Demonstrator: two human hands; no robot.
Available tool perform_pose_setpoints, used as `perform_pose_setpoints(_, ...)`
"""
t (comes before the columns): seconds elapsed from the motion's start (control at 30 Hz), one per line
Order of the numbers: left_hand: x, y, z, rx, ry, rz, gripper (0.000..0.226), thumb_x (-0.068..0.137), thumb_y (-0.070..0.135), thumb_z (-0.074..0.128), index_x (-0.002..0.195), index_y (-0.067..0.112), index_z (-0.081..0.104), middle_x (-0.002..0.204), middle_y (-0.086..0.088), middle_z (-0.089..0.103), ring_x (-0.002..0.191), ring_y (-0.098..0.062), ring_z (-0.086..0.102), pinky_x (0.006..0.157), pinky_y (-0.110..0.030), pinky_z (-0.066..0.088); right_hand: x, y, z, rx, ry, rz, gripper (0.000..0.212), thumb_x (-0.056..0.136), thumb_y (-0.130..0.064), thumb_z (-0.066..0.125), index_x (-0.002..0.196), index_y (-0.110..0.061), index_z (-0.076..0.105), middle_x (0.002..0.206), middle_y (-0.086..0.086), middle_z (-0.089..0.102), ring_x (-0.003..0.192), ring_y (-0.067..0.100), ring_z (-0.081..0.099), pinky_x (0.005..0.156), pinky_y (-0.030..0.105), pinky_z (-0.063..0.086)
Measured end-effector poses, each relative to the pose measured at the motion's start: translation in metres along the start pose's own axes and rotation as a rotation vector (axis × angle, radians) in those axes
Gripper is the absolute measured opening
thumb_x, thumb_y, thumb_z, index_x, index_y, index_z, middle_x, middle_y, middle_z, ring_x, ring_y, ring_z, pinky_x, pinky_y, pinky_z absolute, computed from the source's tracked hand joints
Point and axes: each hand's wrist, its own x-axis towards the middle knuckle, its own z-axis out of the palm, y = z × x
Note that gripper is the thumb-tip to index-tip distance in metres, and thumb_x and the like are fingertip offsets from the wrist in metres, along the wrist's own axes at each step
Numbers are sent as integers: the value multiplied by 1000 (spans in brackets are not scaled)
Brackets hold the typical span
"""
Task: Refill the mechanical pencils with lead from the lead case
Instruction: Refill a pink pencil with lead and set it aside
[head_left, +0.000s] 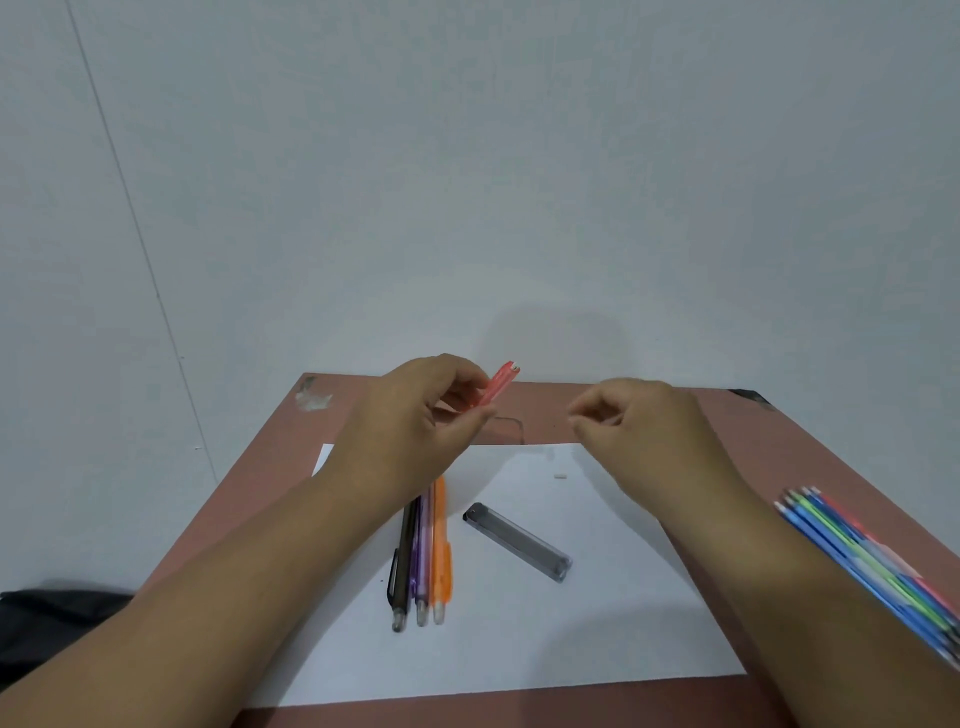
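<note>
L hand (415, 431) grips red pencil (497, 385), tip hidden | R hand (639, 421) fingertips pinched, contents unclear | lead case (517, 542) on paper (597, 623)

A translucent red plastic mechanical pencil (497, 385) with a glossy barrel is held. Three more pencils (422, 561) are seen in smooth plastic: smoky dark, clear purple and orange. The lead case (517, 542) is of clear grey plastic with a dark cap. A matt white paper sheet (519, 634) is laid on a matt reddish-brown tabletop (623, 410), scuffed at its far left corner. Glossy painted pencils (878, 561) are bunched. The wall (467, 182) is matt.
</note>
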Motion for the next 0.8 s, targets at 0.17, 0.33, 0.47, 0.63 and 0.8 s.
perform_pose_setpoints(0.17, 1, -3, 0, 3, 11, -16, 13, 91, 23, 73, 102, 27, 69, 87, 18, 66, 91, -5, 61, 77, -16, 51, 3, 11, 6, -248, -234, 61, 15, 89, -19, 66, 79, -23, 77, 83, -12, 73, 79, 10, 69, 73, 33, 59)
perform_pose_setpoints(0.33, 2, -10, 2, 55, -5, 67, 21, 98, 23, 58, 115, 22, 71, 85, 12, 62, 85, -9, 58, 75, -30, 51, 4, 14, 10, -268, -310, 66, 12, 91, -26, 71, 83, -22, 79, 86, -1, 75, 81, 21, 71, 75, 34, 57)
perform_pose_setpoints(0.47, 1, -7, 1, 55, -39, 55, 23, 92, 22, 71, 115, 25, 72, 90, 13, 64, 87, -5, 61, 78, -29, 55, 4, 17, 15, -301, -316, 29, 16, 91, -23, 67, 84, -11, 74, 90, 10, 74, 87, 32, 69, 77, 42, 58)
perform_pose_setpoints(0.63, 3, -10, 1, 43, -42, 5, 20, 88, 23, 76, 105, 32, 71, 89, 12, 62, 86, -7, 60, 77, -38, 55, 3, 11, 10, -178, -121, -39, 16, 90, -26, 69, 74, -25, 70, 76, -12, 69, 71, 3, 64, 69, 26, 55)
perform_pose_setpoints(0.8, 3, -14, 1, 72, -15, 3, 16, 88, 22, 76, 100, 32, 70, 90, 13, 60, 89, -7, 57, 76, -32, 52, -8, -10, -1, 214, 119, -149, 13, 86, -17, 77, 77, -27, 76, 72, -26, 69, 69, -8, 64, 59, 4, 42)
